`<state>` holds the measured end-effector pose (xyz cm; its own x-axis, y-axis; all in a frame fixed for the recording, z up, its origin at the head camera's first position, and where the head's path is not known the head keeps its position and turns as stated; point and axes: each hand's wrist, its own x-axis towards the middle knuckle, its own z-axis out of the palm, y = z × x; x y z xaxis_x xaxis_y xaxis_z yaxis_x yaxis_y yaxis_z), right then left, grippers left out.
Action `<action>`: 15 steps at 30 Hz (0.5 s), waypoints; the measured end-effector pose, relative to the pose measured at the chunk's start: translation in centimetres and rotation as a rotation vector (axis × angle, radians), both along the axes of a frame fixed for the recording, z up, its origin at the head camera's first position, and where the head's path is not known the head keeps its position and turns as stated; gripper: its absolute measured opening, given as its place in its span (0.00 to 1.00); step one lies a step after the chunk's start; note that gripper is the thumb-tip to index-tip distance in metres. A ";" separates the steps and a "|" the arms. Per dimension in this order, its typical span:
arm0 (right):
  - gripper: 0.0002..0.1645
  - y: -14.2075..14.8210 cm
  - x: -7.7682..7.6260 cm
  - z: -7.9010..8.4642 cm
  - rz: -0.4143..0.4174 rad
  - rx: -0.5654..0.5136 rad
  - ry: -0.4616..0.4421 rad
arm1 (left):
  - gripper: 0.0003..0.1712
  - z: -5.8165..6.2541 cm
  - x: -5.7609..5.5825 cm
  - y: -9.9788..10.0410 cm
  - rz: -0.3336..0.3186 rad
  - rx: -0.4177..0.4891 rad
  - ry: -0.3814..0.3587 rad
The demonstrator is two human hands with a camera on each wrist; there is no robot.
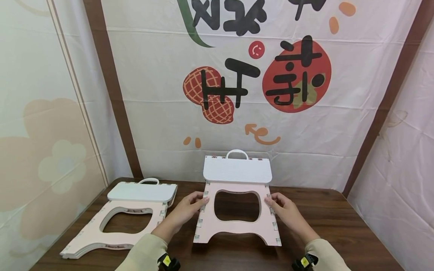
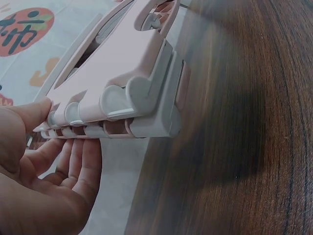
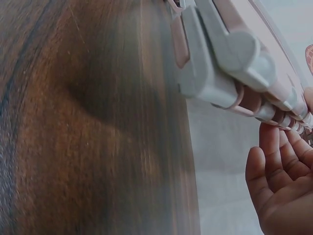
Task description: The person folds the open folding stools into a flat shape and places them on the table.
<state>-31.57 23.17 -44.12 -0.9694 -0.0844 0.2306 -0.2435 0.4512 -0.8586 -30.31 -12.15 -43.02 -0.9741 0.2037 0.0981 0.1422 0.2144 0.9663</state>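
A folded pink and white step stool (image 1: 237,226) is held up between both hands in the head view, its white top (image 1: 237,170) and loop handle at the far end. My left hand (image 1: 184,210) grips its left side edge, thumb on the upper face and fingers beneath, as the left wrist view shows. On the opposite edge my right hand (image 1: 288,212) holds it the same way, thumb above and fingers below. The wrist views show the stool's near end raised off the table, with hinge joints along its side.
A second folded pink and white stool (image 1: 135,238) lies on the dark wooden table (image 1: 318,210) to the left. Behind the table hangs a printed fabric backdrop (image 1: 152,113), with fabric walls at both sides.
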 end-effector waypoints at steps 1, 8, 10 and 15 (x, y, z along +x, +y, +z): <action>0.19 0.0 0.0 0.0 0.002 0.005 0.003 | 0.26 -0.1 0.0 0.0 0.000 -0.002 0.000; 0.20 0.2 0.1 -0.1 0.012 0.010 -0.007 | 0.27 -0.2 -0.1 0.0 -0.009 -0.024 -0.006; 0.20 0.2 0.1 -0.2 0.011 0.008 -0.019 | 0.28 -0.2 0.0 0.0 -0.010 -0.035 -0.013; 0.22 0.2 0.0 -0.4 0.000 0.002 -0.052 | 0.29 -0.3 0.1 0.1 -0.006 -0.055 -0.023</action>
